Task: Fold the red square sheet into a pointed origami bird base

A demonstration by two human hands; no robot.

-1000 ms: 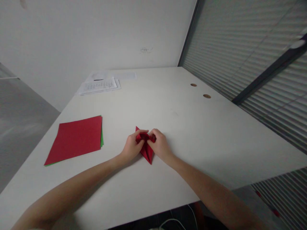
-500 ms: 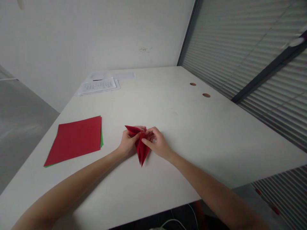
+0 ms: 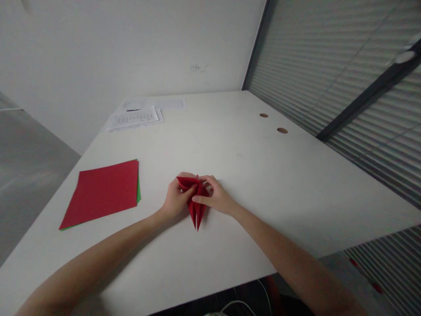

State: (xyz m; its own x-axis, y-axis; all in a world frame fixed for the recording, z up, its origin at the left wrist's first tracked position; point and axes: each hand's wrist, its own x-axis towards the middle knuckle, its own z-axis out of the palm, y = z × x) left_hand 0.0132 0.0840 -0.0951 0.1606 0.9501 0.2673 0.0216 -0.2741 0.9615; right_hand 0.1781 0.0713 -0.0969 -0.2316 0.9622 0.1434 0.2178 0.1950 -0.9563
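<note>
Between my two hands is a folded red paper point(image 3: 196, 210), with two narrow points aimed toward me and a broader flap out to the upper left. My left hand point(image 3: 176, 195) grips it from the left, thumb pressed on the middle fold and fingers behind. From the right, my right hand point(image 3: 215, 195) pinches it, thumb across the front and fingers curled at its far side. Part of the paper is covered by my fingers. To the left lies a stack of red sheets point(image 3: 101, 193) with a green sheet point(image 3: 139, 188) showing at its edge.
The white table point(image 3: 230, 245) carries printed papers point(image 3: 134, 117) at its far left. Two round cable holes, the nearer one a brown-rimmed hole point(image 3: 282, 131), sit near the right edge. Window blinds point(image 3: 329, 66) run along the right. White cables point(image 3: 238, 303) hang below the front edge.
The flap at the paper's upper left has swung inward, closer to my left hand. The lower points have shifted slightly right. Both hands keep hold of the paper.
</note>
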